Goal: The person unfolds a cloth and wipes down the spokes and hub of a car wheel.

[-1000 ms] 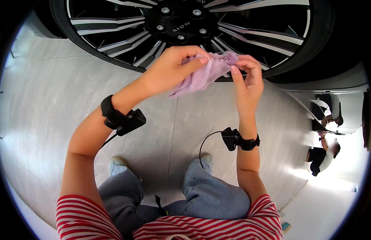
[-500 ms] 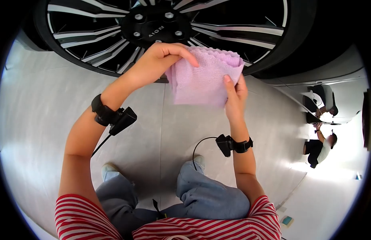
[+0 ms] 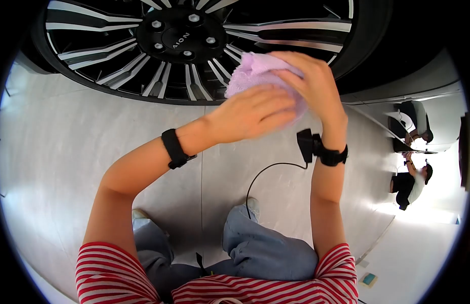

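Observation:
A pink-lilac towel (image 3: pixel 250 75), bunched and folded over, is held up between both hands in front of the wheel. My left hand (image 3: pixel 252 112) reaches across it from the near side, its back toward me and its fingers, slightly blurred, pressed along the towel. From the right, my right hand (image 3: pixel 313 81) curls over the top, thumb and fingers closed on the cloth. Part of the towel is hidden behind the left fingers. Just behind are the black-and-silver spokes of a car wheel (image 3: pixel 118 50) with a hub cap marked AION (image 3: pixel 180 40).
Grey floor (image 3: pixel 169 121) lies below the tyre. A thin cable (image 3: pixel 260 172) hangs from the black device (image 3: pixel 307 146) strapped to my right wrist. Far right, a person in a cap (image 3: pixel 415 185) is beside the car body. A small green-and-yellow item (image 3: pixel 368 279) is at lower right.
The towel has gone from a flat, squared fold to a bunched shape. My left hand has swung down and right across it; my right hand has risen over its top.

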{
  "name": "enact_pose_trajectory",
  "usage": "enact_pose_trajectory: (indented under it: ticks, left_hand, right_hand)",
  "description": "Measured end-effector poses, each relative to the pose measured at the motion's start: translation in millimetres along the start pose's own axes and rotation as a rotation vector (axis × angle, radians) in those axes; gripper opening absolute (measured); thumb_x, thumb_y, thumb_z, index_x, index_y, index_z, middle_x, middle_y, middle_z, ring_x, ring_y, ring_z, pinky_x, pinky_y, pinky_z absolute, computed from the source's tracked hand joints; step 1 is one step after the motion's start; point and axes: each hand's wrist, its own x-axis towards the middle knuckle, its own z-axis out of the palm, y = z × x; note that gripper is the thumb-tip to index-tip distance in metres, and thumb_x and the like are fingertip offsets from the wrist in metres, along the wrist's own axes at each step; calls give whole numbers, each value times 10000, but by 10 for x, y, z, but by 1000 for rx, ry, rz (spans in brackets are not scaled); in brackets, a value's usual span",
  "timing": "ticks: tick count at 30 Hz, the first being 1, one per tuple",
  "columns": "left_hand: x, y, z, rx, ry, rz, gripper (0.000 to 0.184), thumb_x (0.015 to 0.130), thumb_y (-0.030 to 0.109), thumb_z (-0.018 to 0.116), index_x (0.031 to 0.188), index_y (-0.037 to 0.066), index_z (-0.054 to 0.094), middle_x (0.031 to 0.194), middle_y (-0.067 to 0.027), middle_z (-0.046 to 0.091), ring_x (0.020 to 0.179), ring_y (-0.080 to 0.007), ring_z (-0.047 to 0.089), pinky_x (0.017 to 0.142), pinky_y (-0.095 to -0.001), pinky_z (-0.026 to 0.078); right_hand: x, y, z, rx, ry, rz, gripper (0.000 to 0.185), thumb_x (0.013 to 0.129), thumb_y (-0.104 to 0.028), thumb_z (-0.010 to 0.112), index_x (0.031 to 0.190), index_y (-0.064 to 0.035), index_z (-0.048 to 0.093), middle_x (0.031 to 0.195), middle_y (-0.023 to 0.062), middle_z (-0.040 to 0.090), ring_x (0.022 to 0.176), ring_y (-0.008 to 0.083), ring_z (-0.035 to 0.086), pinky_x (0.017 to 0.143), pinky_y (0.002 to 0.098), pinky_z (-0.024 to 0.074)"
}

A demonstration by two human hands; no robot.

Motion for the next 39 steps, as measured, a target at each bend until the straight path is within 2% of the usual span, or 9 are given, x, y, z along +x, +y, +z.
enact_pose_trajectory:
  ticks: [3,5,8,11,17,24,32,35,39]
  left_hand:
    - [68,-107,43,155,-22,-176,435,782,71,622,1215,65,591,1236,-79,563,1164,-266,528,985,-407,436]
    - [38,-169,44,260,-88,-116,481,790,79,621,1266,54,551,1285,-74,538,1212,-251,498,1018,-405,409]
    - [-72,-253,109,315,-145,-181,529,789,70,611,1309,56,520,1345,-65,499,1256,-234,464,1043,-395,387]
    - [-58,-308,78,370,-130,-205,634,741,61,610,1360,62,475,1382,-54,473,1274,-229,446,1053,-367,375]
    - [120,-423,33,486,-136,-243,697,694,64,664,1362,53,466,1370,-51,488,1249,-218,463,1028,-343,389]
    - [80,-614,-128,392,-69,-257,701,636,222,789,1264,62,520,1171,-61,571,1096,-244,529,962,-338,423]
    - [205,-382,327,351,59,-321,692,671,163,740,1277,-32,468,1260,-149,513,1178,-307,477,1028,-432,357]
    - [262,-306,515,626,37,-338,690,687,180,726,1287,-32,459,1272,-151,509,1178,-308,476,1033,-426,355]
    - [222,-389,302,438,-4,-297,687,712,186,727,1311,-11,455,1283,-133,509,1182,-283,475,1033,-405,358]
  right_hand:
    - [174,-7,-39,-164,-85,-60,251,773,-127,677,1019,-76,676,876,98,671,722,293,618,624,349,492]
    - [188,-11,-11,-151,-79,-25,222,776,-131,680,991,-78,691,865,90,670,743,291,618,640,359,490]
    - [-25,-26,144,-449,247,-171,253,778,-66,664,1030,-57,681,979,78,674,904,292,621,762,356,497]
    - [-573,-2,237,-270,562,-223,354,770,10,636,1123,-17,639,1155,99,630,1099,309,567,918,383,457]
    - [-495,-42,690,-273,321,108,595,753,66,585,1332,45,451,1351,221,462,1298,388,389,1062,465,325]
    - [-73,36,818,-325,330,22,523,743,42,547,1261,67,478,1298,226,488,1203,391,437,1060,490,314]
    - [-293,327,648,-422,483,-62,356,740,21,569,1090,21,633,1130,115,644,1064,272,588,954,389,453]
    - [-314,423,643,-437,549,-143,334,723,40,586,1048,12,659,1087,99,668,1042,251,612,919,384,479]
    - [-492,373,609,-393,615,-113,352,717,28,637,1069,4,630,1112,110,622,933,269,608,852,337,472]
